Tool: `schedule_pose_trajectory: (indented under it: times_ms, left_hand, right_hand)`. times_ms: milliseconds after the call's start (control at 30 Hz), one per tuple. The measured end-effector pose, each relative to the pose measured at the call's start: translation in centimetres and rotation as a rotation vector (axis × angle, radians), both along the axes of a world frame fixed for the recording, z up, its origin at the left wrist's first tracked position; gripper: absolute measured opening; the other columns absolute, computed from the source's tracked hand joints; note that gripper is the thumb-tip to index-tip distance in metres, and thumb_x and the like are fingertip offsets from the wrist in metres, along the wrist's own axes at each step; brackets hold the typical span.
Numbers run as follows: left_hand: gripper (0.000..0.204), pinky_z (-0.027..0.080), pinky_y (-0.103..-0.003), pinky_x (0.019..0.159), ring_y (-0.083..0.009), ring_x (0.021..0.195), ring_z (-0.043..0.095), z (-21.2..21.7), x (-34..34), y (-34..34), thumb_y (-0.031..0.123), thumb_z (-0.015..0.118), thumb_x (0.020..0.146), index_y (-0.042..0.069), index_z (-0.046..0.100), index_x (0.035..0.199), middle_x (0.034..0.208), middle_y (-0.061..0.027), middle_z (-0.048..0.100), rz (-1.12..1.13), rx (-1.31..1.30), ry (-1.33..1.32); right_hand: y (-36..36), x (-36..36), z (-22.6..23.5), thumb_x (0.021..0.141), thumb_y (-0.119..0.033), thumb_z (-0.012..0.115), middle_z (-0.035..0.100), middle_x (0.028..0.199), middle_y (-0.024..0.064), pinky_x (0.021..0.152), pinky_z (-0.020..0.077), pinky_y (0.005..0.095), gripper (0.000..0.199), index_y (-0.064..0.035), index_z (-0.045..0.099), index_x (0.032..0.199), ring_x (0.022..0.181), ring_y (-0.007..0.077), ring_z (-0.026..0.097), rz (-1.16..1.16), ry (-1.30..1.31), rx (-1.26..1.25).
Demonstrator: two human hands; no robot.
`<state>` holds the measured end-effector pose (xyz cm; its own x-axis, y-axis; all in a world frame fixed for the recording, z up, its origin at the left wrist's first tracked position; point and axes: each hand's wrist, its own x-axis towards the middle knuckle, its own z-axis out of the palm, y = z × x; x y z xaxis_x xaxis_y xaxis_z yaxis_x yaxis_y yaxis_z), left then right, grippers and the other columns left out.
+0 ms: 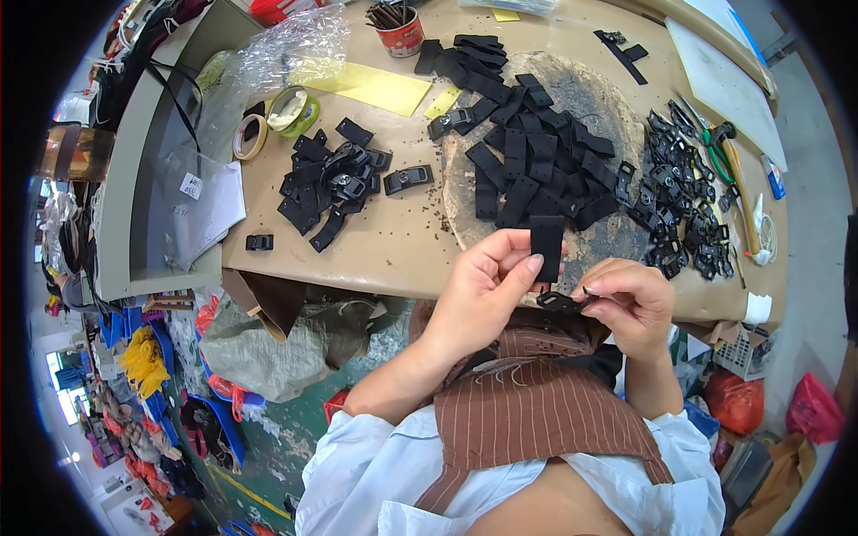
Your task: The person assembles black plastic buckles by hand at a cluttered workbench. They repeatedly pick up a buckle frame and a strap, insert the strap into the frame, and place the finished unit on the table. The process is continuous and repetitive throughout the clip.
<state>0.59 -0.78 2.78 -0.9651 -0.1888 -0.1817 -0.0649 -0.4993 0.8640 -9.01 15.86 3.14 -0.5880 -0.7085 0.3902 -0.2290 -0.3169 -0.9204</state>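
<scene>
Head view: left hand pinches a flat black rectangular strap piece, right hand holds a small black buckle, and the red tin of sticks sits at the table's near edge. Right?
Not quite. In the head view the red tin of sticks stands at the far edge of the table, not the near one. The rest holds: left hand pinches the flat black rectangular strap piece, right hand holds the small black buckle.

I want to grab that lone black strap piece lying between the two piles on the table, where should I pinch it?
Pinch the lone strap piece across its narrow width near one end, coming from above. It lies flat on the table, apart from the left pile, so both long edges look free; the buckle-like bump mid-length would probably hinder a centre grip.
</scene>
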Motion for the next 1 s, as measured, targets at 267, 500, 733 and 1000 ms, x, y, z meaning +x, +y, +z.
schedule_pose_trajectory:
  times_ms: [267,500,733,1000]
  left_hand:
    - [0.026,0.050,-0.027,0.084,-0.0125,0.099,0.058,0.2,0.4,0.4,0.007,0.048,0.094,-0.001,0.051,0.119,0.114,-0.0091,0.060,-0.024,-0.119,-0.045]
    - [0.026,0.049,-0.026,0.083,-0.0119,0.099,0.058,0.1,0.7,0.5,0.005,0.047,0.094,-0.002,0.051,0.118,0.113,-0.0084,0.061,-0.030,-0.240,-0.075]
    - [0.028,0.046,-0.023,0.083,-0.0090,0.097,0.057,1.6,1.0,0.4,0.004,0.047,0.093,-0.005,0.052,0.120,0.111,-0.0070,0.061,-0.176,-0.386,-0.104]
    - [0.029,0.047,-0.024,0.080,-0.0087,0.091,0.058,0.3,1.3,1.8,0.004,0.051,0.091,0.000,0.055,0.120,0.101,-0.0068,0.065,-0.091,-0.254,0.002]
  right_hand:
    - [0.3,-0.1,0.8,0.065,0.009,0.071,0.067,0.079,0.0116,0.064,0.0509,0.0287,0.024,0.0000,0.066,0.087,0.073,0.0217,0.065,-0.028,0.149,0.049]
    - [0.2,-0.4,1.2,0.064,0.007,0.072,0.067,0.079,0.0104,0.064,0.0505,0.0292,0.024,-0.0009,0.067,0.086,0.072,0.0228,0.064,-0.014,0.177,0.068]
    - [0.2,-0.7,0.8,0.066,0.008,0.071,0.066,0.080,0.0099,0.065,0.0501,0.0274,0.026,-0.0009,0.066,0.089,0.073,0.0199,0.064,-0.015,0.154,0.080]
    - [0.9,0.4,-0.3,0.070,0.009,0.070,0.063,0.085,0.0092,0.067,0.0495,0.0231,0.021,0.0028,0.063,0.088,0.077,0.0134,0.062,-0.087,-0.243,0.200]
